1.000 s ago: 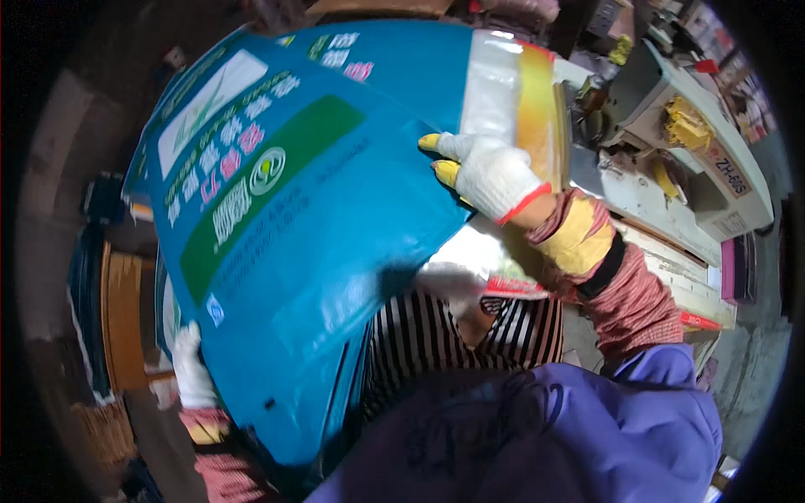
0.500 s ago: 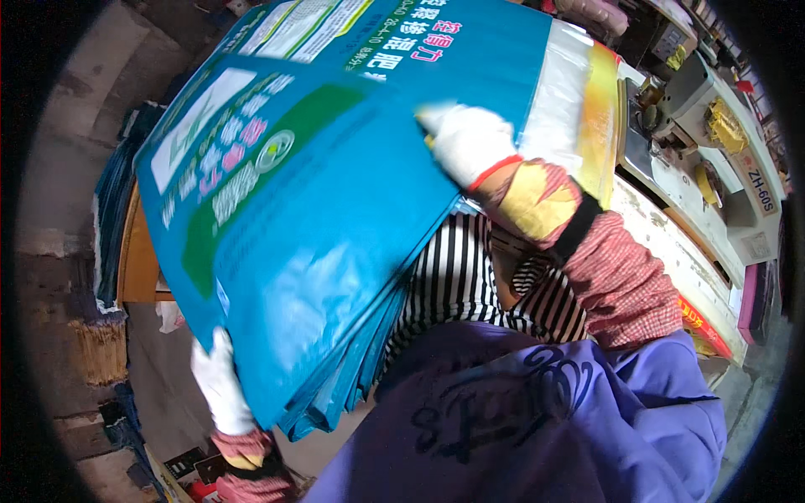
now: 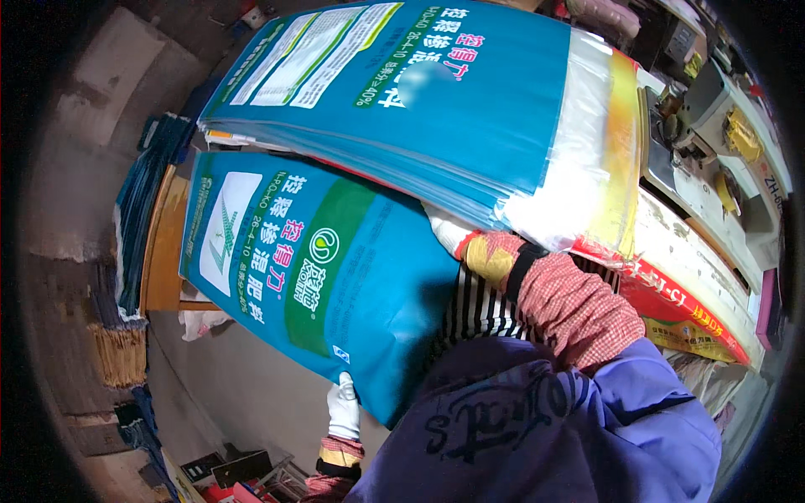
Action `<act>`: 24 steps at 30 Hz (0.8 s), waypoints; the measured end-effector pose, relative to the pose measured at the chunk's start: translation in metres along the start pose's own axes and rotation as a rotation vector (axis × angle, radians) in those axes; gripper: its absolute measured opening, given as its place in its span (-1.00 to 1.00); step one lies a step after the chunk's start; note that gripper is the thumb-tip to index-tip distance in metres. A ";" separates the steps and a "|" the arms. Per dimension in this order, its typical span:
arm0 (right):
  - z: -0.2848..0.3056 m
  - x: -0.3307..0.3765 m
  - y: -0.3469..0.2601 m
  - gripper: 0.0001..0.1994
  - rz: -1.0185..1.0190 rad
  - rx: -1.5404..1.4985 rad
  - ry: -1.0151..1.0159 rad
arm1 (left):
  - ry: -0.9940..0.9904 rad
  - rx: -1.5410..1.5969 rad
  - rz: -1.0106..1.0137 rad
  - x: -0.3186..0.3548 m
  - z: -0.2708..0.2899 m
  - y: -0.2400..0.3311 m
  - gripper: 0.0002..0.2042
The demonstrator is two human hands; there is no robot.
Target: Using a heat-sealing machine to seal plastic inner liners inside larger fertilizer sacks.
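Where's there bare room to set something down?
Grey floor looks bare between the lower blue bag, straw-coloured bundle and red clutter; a whitish table strip, between stacked bags and machine, also does. It's crowded at the right hand.

Head cam, left of a fisheye pair, looks down past the purple top at left hand, right hand and blue bag, all close in. Upright; wide coverage bows straight edges toward the dark rim.
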State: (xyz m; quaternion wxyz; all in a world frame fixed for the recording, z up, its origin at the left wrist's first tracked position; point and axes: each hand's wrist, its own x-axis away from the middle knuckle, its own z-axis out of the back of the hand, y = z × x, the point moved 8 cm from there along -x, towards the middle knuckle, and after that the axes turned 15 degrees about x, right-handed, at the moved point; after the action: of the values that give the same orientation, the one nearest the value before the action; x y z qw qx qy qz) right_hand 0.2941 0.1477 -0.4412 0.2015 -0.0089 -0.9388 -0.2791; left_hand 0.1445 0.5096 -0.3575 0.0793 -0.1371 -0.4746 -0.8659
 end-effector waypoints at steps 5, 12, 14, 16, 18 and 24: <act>-0.016 0.003 0.007 -0.66 -0.158 -0.098 -0.251 | -0.311 -0.875 0.188 -0.038 0.004 0.032 -0.40; -0.060 0.094 -0.022 -0.70 0.064 0.319 -0.487 | -0.319 -1.066 -0.372 -0.104 -0.038 0.202 -0.59; -0.081 0.118 -0.028 -0.71 0.166 0.451 -0.530 | -0.398 -0.638 -0.625 -0.107 -0.084 0.271 -0.67; -0.088 0.153 -0.033 -0.72 0.259 0.587 -0.565 | -0.476 -0.525 -0.831 -0.098 -0.148 0.331 -0.72; -0.110 0.142 -0.016 -0.73 0.363 0.725 -0.583 | -0.571 -0.283 -1.081 -0.068 -0.219 0.392 -0.78; -0.129 0.228 -0.024 -0.75 0.469 1.172 -0.564 | -0.580 -0.500 -1.455 -0.038 -0.355 0.441 -0.69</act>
State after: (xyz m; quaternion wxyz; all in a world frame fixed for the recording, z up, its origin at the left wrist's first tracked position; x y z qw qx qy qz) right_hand 0.1297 0.0376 -0.2678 -0.0236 -0.1735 -0.9247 0.3381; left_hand 0.2410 -0.0265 -0.1984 -0.6607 -0.0272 -0.2394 -0.7110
